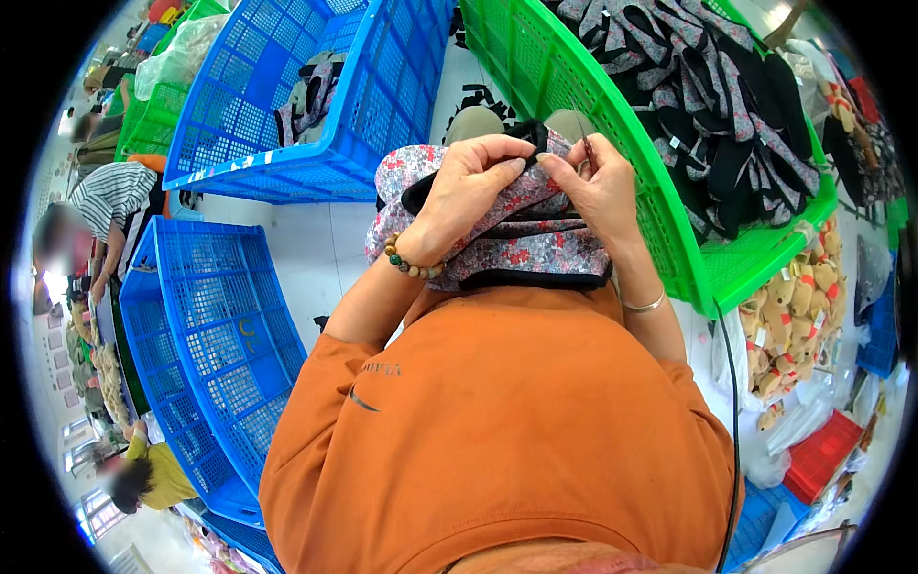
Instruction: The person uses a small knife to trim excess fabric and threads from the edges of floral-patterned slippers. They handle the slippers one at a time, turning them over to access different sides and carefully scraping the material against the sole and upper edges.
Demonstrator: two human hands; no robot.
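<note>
A grey-and-red floral fabric piece [535, 247] with black edging lies bunched across my lap, its sewn shape folded and hard to make out. My left hand [471, 187], with a beaded bracelet at the wrist, pinches the black edging between thumb and forefinger. Close beside it my right hand [602, 187] is closed, thumb and fingertip at the same edging. A thin dark strand or slim tool shows at the right fingers; which of the two I cannot tell. Part of the cloth is hidden under my hands.
A green crate [612, 124] heaped with floral and black sewn pieces [708, 105] stands to the right. At upper left a blue crate [335, 158] holds a few similar pieces. Another blue crate [225, 335] is at left. Tan plush toys [794, 316] lie at right. People work at far left.
</note>
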